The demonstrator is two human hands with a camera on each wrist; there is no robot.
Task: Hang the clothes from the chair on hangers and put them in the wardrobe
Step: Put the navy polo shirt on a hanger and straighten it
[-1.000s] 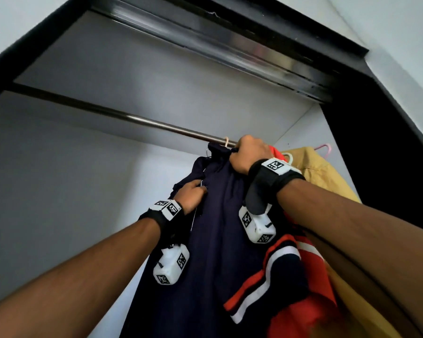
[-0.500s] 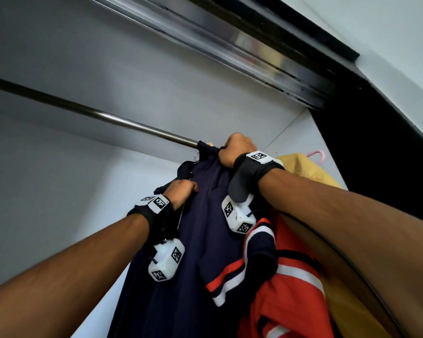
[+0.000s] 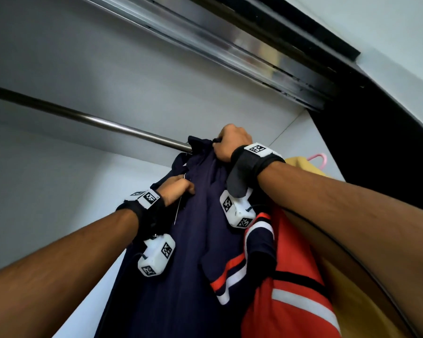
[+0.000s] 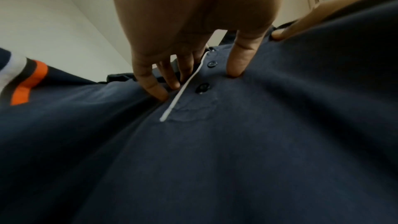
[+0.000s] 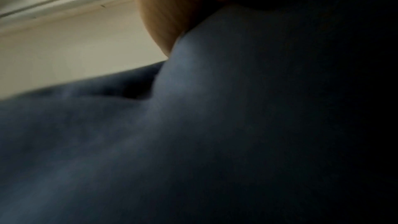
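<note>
A navy polo shirt hangs from the metal rod inside the wardrobe. My right hand is a fist gripping the top of the shirt by the collar, right at the rod. The hanger under the cloth is hidden. Lower down, my left hand pinches the button placket. In the left wrist view my left hand has its fingers tucked into the opening beside the white trim, with the thumb on the outside. The right wrist view shows only navy shirt cloth and the palm.
A red jersey with white and navy stripes hangs just right of the navy shirt. Behind it is a yellow garment on a pink hanger. The sliding-door track runs overhead, the black door frame stands at right, and the rod is bare leftward.
The view has tilted up and drawn closer. Both hands keep their hold on the navy shirt. The pale hanger hook seen on the rod earlier is now hidden behind the collar.
</note>
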